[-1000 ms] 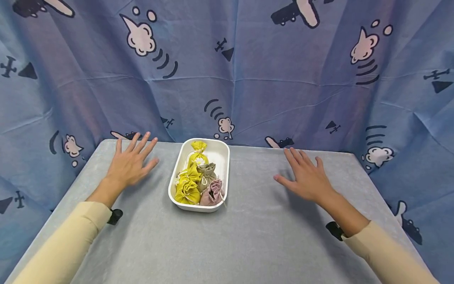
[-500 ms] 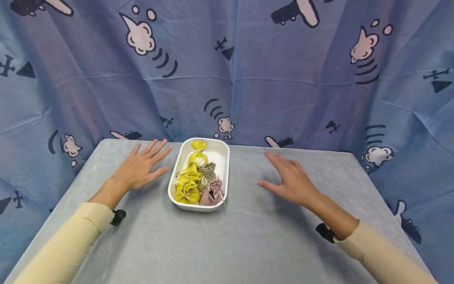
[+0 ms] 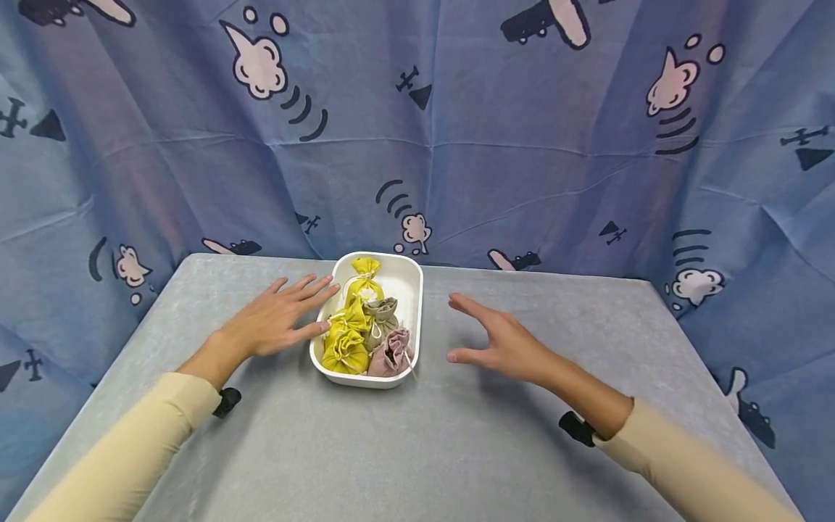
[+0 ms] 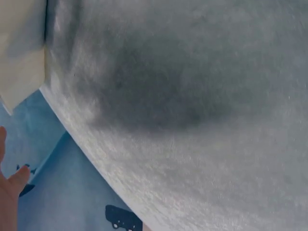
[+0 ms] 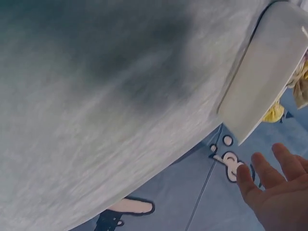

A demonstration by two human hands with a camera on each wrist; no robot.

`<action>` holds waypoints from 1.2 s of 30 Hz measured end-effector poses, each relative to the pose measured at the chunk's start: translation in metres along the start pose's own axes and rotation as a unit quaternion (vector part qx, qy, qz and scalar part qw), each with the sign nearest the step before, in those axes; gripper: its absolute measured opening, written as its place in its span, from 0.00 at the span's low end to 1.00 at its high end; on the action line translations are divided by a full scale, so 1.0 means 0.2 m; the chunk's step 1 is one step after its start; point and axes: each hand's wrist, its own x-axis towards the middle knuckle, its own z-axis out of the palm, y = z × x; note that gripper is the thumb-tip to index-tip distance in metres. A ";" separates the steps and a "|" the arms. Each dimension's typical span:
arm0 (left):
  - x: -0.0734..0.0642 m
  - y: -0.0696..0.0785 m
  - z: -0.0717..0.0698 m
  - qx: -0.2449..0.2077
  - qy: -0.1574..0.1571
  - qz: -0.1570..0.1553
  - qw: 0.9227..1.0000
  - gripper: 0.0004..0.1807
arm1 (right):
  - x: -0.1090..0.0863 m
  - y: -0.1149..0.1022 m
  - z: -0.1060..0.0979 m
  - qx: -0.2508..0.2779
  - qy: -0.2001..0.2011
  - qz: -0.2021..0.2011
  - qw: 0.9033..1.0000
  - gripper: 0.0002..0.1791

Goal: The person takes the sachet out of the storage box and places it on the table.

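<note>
A white tray [image 3: 365,382] holds several small drawstring pouches. Yellow pouches [image 3: 346,353] fill its left side, beside a grey-green pouch [image 3: 382,322] and a pink pouch [image 3: 389,355] at the near right. My left hand [image 3: 277,319] has its fingers spread, the tips over the tray's left rim; whether they touch it I cannot tell. My right hand [image 3: 505,344] hovers right of the tray, apart from it, fingers extended, thumb held away, holding nothing. In the right wrist view, the tray's side wall [image 5: 260,72] stands beyond the fingers [image 5: 264,171].
The tray stands on a grey cloth-covered table [image 3: 417,449], towards its far edge. A blue patterned curtain [image 3: 522,181] hangs behind the table and along both sides.
Both hands have moved inward towards the tray, the left one reaching its rim. The right hand has turned, with its palm facing the tray more. Tray and pouches have stayed put.
</note>
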 end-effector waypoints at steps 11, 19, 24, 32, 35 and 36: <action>0.00 0.01 0.04 -0.001 -0.010 -0.004 1.000 0.39 | 0.04 -0.07 0.09 0.058 0.034 -0.045 0.997 0.50; 0.00 -0.01 0.05 -0.002 -0.008 -0.007 1.000 0.39 | 0.07 -0.09 0.16 0.080 0.015 -0.063 0.995 0.50; 0.00 -0.01 0.06 -0.003 0.000 -0.003 1.000 0.39 | 0.09 -0.12 0.19 0.095 0.009 -0.072 0.993 0.50; 0.01 -0.02 0.07 -0.013 0.002 0.001 1.000 0.39 | 0.12 -0.15 0.24 0.101 -0.006 -0.059 0.993 0.50; 0.01 -0.02 0.07 -0.015 0.004 0.003 1.000 0.38 | 0.13 -0.16 0.26 0.104 -0.010 -0.054 0.993 0.50; 0.01 -0.02 0.07 -0.014 0.005 0.003 1.000 0.38 | 0.13 -0.17 0.26 0.104 -0.011 -0.056 0.993 0.49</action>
